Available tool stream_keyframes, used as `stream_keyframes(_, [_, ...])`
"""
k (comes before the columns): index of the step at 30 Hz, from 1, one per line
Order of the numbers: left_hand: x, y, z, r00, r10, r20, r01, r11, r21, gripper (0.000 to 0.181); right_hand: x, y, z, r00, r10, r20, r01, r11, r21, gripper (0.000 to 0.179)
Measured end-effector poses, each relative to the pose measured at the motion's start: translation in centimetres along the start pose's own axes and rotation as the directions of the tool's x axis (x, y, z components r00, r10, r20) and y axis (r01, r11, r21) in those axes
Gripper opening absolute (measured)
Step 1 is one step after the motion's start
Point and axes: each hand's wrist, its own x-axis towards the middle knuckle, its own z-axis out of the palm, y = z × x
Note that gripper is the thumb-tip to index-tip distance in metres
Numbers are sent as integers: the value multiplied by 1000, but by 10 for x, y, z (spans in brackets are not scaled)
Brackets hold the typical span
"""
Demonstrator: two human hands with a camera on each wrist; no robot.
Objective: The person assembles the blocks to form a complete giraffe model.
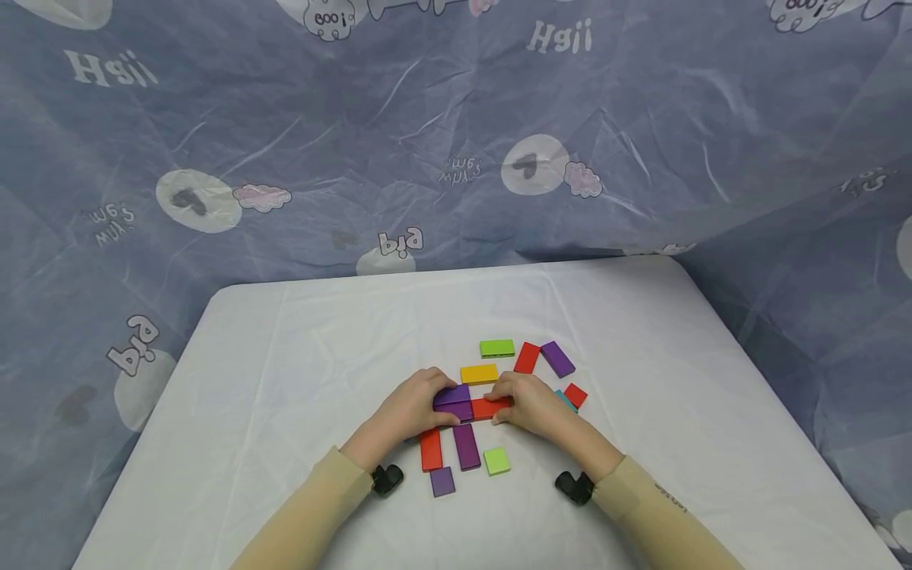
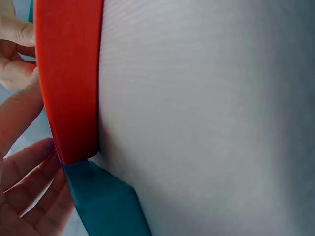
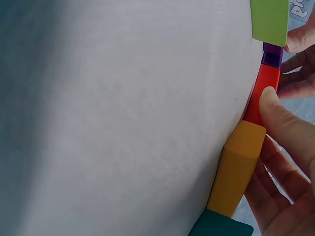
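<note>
Presently, both hands are working close together at the lower middle of the head frame, over a white table point(image 1: 342, 332). The left hand point(image 1: 412, 408) pinches two purple blocks point(image 1: 454, 402) from their left part, with a finger at the upper side and the thumb at the lower side. These two blocks lie side by side, touching; whether they are at the same height, I cannot tell. The right hand point(image 1: 530, 405) pinches a long red block point(image 1: 490, 408) between thumb and finger, and the left end of this block touches the purple pair.

Just above the row lies a yellow block point(image 1: 479, 374), and higher a green block point(image 1: 497, 348). To the upper right of the hands, a tilted red piece point(image 1: 527, 358) stays near a slanted purple piece point(image 1: 558, 359). Beside the right wrist are a small red square point(image 1: 575, 395) and a blue piece point(image 1: 567, 401), which is partly hidden.

Below the row, from left to right, there are an upright-lying red bar point(image 1: 431, 450), a dark purple bar point(image 1: 466, 447) and a light green square point(image 1: 497, 461); a small purple square point(image 1: 442, 481) sits under the red bar. At the top of the frame hangs a grey-blue printed cloth point(image 1: 442, 95).
</note>
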Motion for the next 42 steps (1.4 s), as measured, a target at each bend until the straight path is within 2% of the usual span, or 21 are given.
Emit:
stream_keyframes(10, [0, 2, 1, 1000, -2, -1, 2, 1000, -9, 53, 1, -4, -2, 999, 44, 28, -43, 999, -23, 32])
stream_keyframes(14, [-1, 1, 1, 1000, 3, -2, -3, 1000, -3, 53, 4, -8, -10, 994, 107, 38, -108, 994, 20, 33])
stream_keyframes(17, [-1, 0, 1, 1000, 2, -3, -3, 1000, -3, 53, 11, -9, -18, 987, 158, 24, -159, 986, 50, 30])
stream_keyframes(21, [-2, -1, 2, 1000, -8, 0, 8, 1000, -11, 53, 22, -9, -25, 983, 184, 7, -184, 982, 38, 29])
stream_keyframes(29, [-3, -1, 4, 1000, -12, -3, 12, 1000, -23, 53, 42, -1, -22, 965, 259, 39, -260, 965, 30, 29])
stream_keyframes(37, [-3, 0, 4, 1000, -9, -7, 8, 1000, -25, 54, 47, 7, -11, 969, 238, 66, -237, 971, -29, 32])
stream_keyframes(42, [-3, 1, 1, 1000, -26, 0, 26, 999, -35, 54, 47, 8, -12, 968, 245, 47, -241, 968, -74, 33])
